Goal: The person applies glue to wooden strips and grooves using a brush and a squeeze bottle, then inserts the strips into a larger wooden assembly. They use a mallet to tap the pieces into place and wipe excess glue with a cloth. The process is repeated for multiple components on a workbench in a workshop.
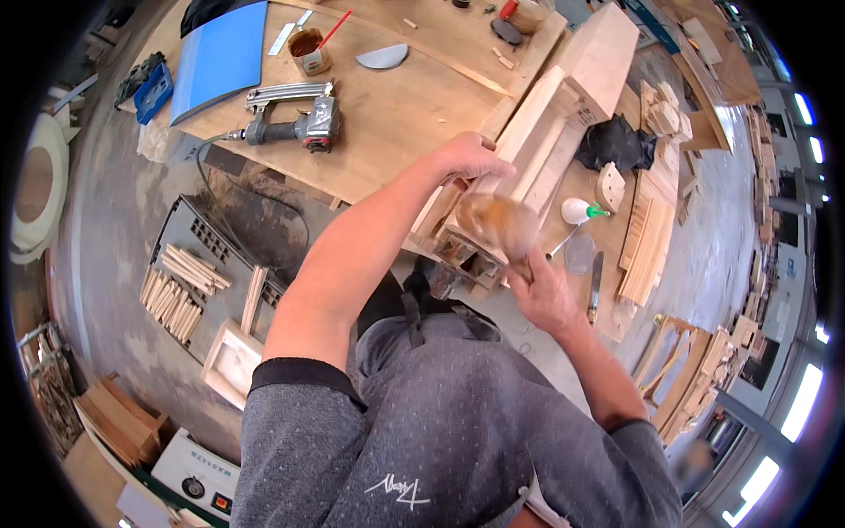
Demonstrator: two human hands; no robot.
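Pale wood assembly [528, 150], a stack of long blocks and rails, lies on the right part of the workbench [396, 114], running from the near edge toward the far right. Left hand [471, 158] rests on top of it, fingers curled over the upper rail, pressing it down; closed on the wood, not lifting. Right hand [541, 295] sits just near of the assembly's near end, fist wrapped round a handle; the brownish tool head [497, 224] above it is motion-blurred and overlaps the near end of the wood, so I cannot tell what kind of tool it is or whether it touches. Bench edge runs diagonally just near of the work, with grey concrete floor [132, 229] open to the left. Pneumatic nailer [295, 123] with its hose lies left of the left arm, well apart from the work. Beyond it: blue board [220, 53], small cup with a red stick [310, 48]. Right of the work is crowded: glue bottle with green tip [576, 211], black rag [616, 145], chisel-like blade [596, 286], stacked wood strips [651, 229]. Little free bench there. On the floor to the left, a dark crate [189, 238] with short sticks [180, 286]. The underside of the assembly's near end is hidden by the blurred tool and the right hand. Picture rim bends everything.
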